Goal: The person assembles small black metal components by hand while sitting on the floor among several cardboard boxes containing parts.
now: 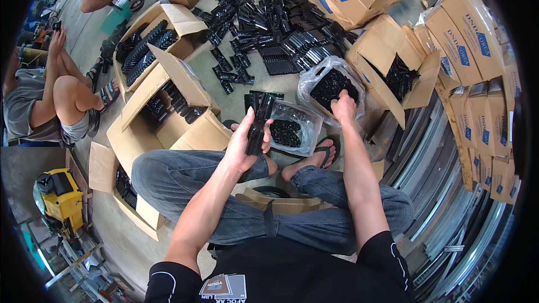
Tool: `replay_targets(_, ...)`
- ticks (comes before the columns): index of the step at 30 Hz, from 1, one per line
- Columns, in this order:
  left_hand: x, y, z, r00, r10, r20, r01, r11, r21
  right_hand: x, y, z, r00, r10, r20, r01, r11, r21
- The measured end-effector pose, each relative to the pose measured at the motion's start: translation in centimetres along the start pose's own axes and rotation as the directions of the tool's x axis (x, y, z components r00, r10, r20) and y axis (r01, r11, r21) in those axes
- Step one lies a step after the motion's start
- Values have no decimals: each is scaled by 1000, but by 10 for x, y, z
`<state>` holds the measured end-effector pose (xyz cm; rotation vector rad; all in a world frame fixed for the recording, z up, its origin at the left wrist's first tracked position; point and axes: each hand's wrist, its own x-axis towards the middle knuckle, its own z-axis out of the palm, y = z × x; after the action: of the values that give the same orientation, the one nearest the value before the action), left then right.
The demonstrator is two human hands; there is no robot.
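At frame centre, the left hand (pixel 240 147) grips black parts (pixel 259 125) while the right hand (pixel 343 106), its hold unclear, meets bagged small pieces (pixel 328 88); work looks midway, a stocked box (pixel 183 21) upper left, a loose pile (pixel 261 27) remaining upper centre.

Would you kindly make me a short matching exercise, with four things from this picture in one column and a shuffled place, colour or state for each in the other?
Column one
1. Left hand
2. Right hand
3. Jeans
4. Metal strips

Column two
A. Blue
B. Lying lengthwise at the picture's right
C. At the small black pieces in a clear bag
D. Holding long black pieces

Pairs: 1-D, 2-C, 3-A, 4-B
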<state>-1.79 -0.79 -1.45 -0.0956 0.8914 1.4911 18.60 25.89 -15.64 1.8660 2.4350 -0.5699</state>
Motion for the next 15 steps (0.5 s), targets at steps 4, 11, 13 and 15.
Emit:
replay_targets(4, -1, -1, 3, 999, 30, 35, -31, 999, 20, 9, 22, 15, 989, 104, -107, -64, 944, 325)
replay_targets(11, -4, -2, 0, 994, 91, 58, -94, 995, 42, 8, 31, -7, 932, 99, 350, -356, 51, 933)
replay_targets(13, -4, -2, 0, 992, 98, 83, -98, 995, 1, 6, 40, -10, 920, 0, 392, -381, -240, 893)
replay_targets(15, -5, -2, 2, 991, 104, 85, -105, 994, 7, 3, 46, -10, 923, -49, 382, -377, -316, 871)
